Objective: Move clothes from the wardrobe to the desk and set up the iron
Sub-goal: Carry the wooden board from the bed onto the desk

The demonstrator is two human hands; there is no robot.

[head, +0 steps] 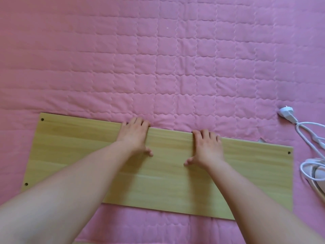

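Note:
A light wooden board (88, 155) with small holes near its corners lies flat on a pink quilted cover (158, 67). My left hand (135, 138) and my right hand (207, 148) lie side by side on the board's far edge, palms down. The fingers of both hands hook over that edge and the thumbs spread on the board's top. At the right border a white iron (319, 176) shows only in part. Its white cord (299, 131) loops across the cover and ends in a plug (285, 114) lying loose. No clothes are in view.
The pink quilted cover fills the whole view beyond and around the board. A small pale corner (262, 140) of something peeks from under the board's far right edge.

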